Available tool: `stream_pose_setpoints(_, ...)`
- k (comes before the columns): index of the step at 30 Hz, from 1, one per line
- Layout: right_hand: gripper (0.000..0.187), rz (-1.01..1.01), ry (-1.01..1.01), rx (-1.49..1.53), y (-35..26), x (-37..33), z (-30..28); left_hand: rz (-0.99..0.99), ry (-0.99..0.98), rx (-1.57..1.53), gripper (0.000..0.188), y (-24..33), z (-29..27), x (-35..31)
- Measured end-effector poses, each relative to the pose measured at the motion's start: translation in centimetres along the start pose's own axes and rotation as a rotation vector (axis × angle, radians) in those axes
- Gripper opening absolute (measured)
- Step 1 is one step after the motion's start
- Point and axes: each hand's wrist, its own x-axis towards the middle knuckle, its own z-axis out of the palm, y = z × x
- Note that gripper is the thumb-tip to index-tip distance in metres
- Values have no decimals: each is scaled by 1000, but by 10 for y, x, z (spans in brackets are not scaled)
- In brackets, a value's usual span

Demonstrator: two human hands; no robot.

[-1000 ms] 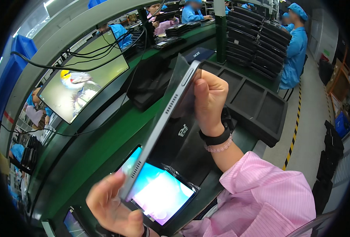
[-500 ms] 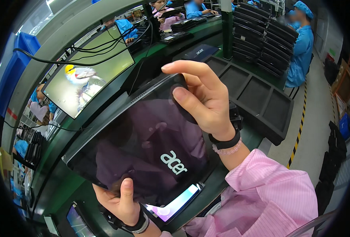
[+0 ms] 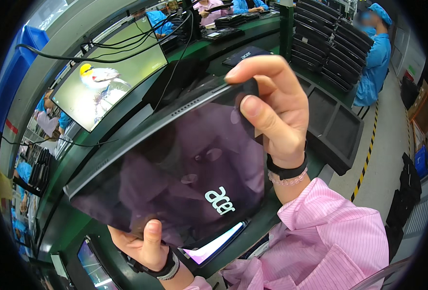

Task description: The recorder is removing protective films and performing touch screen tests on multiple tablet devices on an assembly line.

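A tablet [image 3: 175, 179] with a glossy dark screen and a lit white logo is held up, tilted, above the bench. My right hand [image 3: 279, 104] grips its upper right corner, thumb on the screen and index finger bent over the edge near a slim side button. At the lower left, my left hand [image 3: 144, 244] clasps the opposite edge, its thumb on the screen and its other fingers partly hidden behind. Speaker holes show along the long grey edge facing up. Partly covered below lies a second tablet [image 3: 218, 245] with a bright screen.
Another lit tablet [image 3: 92, 263] rests at the lower left of the green bench [image 3: 83, 224]. A monitor [image 3: 110, 87] showing a bird stands behind, cables hanging across it. To the right are a black compartment tray [image 3: 342, 130], stacked black trays [image 3: 315, 41] and a co-worker in blue [image 3: 376, 63].
The tablet has tipped so its speaker edge shows more broadly. My right hand has moved right with its corner, the index finger still along that edge. The left hand keeps its hold.
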Motion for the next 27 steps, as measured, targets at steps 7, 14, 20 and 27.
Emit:
stream_pose_setpoints(7, 35, 171, 152, 52, -5, -1, 20, -108, -138, 94, 60, -3, -31, 3)
stream_pose_setpoints(14, 54, 397, -174, 326, -7, -7, 24, 214, 175, 4, 44, -19, -37, 19)
stream_pose_setpoints(20, 25, 505, -99, 237, 5, -9, 38, -55, 91, -205, 36, -16, -21, 28)
stream_pose_setpoints(27, 19, 392, 115, 103, 16, -11, 52, -389, -102, -124, 31, -24, -24, 38)
